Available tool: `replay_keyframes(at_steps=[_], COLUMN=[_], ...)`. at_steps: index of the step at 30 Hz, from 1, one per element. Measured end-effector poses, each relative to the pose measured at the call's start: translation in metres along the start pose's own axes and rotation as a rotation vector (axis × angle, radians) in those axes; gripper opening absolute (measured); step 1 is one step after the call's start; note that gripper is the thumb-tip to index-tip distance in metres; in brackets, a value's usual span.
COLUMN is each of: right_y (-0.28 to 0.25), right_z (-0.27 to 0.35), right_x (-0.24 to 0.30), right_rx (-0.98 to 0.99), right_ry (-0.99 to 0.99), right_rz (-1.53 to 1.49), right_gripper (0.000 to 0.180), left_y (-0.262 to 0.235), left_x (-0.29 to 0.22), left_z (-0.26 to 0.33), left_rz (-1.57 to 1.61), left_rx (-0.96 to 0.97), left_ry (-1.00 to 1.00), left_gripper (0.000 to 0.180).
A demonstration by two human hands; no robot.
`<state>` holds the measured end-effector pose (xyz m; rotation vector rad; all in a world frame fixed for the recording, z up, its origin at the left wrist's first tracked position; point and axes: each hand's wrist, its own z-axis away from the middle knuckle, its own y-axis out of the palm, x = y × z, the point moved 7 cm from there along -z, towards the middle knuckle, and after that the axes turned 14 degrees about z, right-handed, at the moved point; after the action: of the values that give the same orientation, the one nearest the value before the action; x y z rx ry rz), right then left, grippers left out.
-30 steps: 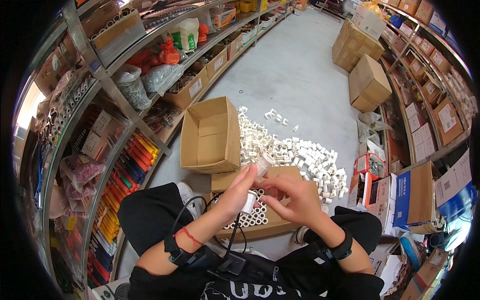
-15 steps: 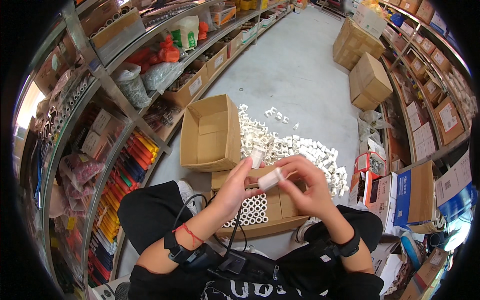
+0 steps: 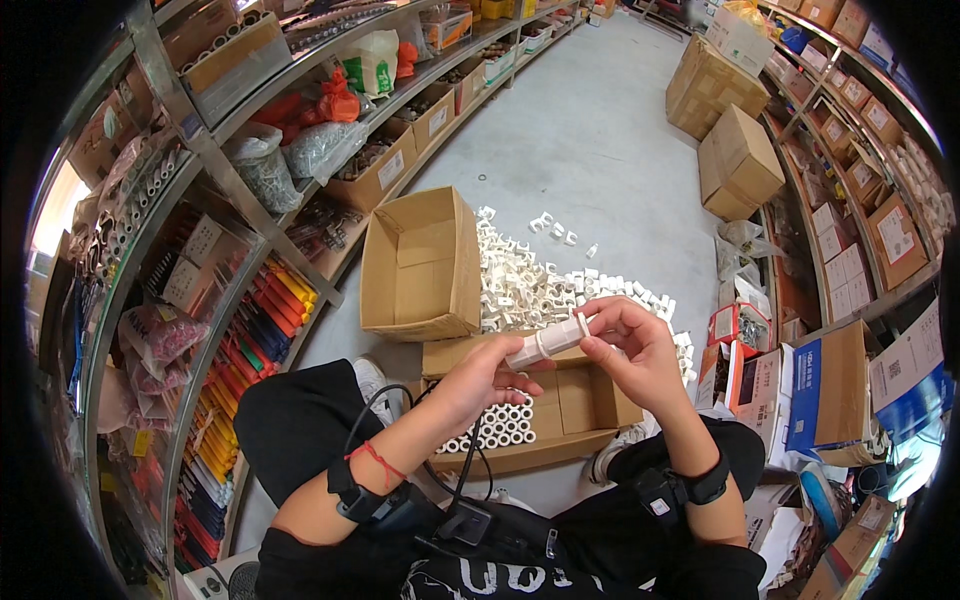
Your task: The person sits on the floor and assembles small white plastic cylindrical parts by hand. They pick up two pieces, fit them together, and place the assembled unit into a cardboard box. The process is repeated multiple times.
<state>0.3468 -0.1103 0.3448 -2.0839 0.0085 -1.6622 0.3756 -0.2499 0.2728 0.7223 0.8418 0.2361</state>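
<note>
- Holding white plastic pipe fittings (image 3: 530, 350) above the low carton (image 3: 535, 459), the two hands come close together: the left hand (image 3: 478, 385) is closed around the left end, and the right hand (image 3: 637, 350) pinches the right end between thumb and fingers.
- Lying in one slanted line over the low carton, the held length looks like two fittings end to end; whether they are joined, I cannot tell.
- Inside the low carton, toward its left, white ring-ended fittings (image 3: 505, 425) stand in close rows.
- Just beyond the low carton, a loose heap of white fittings (image 3: 535, 285) spreads across the floor (image 3: 580, 130).
- Past the low carton's left end, a taller open carton (image 3: 415, 255) stands beside the heap.
- Well left of the low carton, a metal shelf rack (image 3: 218, 165) bears coloured tubes (image 3: 285, 300).
</note>
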Motion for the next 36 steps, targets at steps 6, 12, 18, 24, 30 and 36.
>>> replay_keyframes(at_steps=[6, 12, 18, 24, 30, 36], right_y=[0.008, 0.011, 0.015, 0.025, 0.037, 0.029], right_z=[0.001, 0.001, 0.004, 0.012, 0.016, 0.008], right_x=[0.006, 0.018, 0.014, -0.015, -0.032, -0.011], right_rx=[0.028, 0.045, -0.012, 0.034, 0.105, 0.054], right_ry=[0.065, -0.089, -0.033, 0.12, 0.27, 0.1], right_rz=[0.014, 0.273, 0.386, 0.485, 0.271, 0.144], right_gripper=[0.02, 0.027, 0.018, 0.028, 0.035, 0.044], left_y=[0.005, -0.006, -0.012, -0.01, -0.011, -0.01], left_x=[-0.005, -0.002, -0.004, -0.005, -0.008, -0.016], left_z=[0.003, -0.001, -0.003, 0.003, 0.006, 0.008], left_rz=[0.152, 0.215, 0.181, 0.076, -0.056, 0.057], left_rx=[0.037, -0.045, -0.078, -0.096, -0.1, -0.118], left_ry=[0.008, 0.032, 0.106, 0.131, 0.146, 0.152], left_gripper=[0.038, 0.034, 0.029, 0.026, 0.025, 0.027])
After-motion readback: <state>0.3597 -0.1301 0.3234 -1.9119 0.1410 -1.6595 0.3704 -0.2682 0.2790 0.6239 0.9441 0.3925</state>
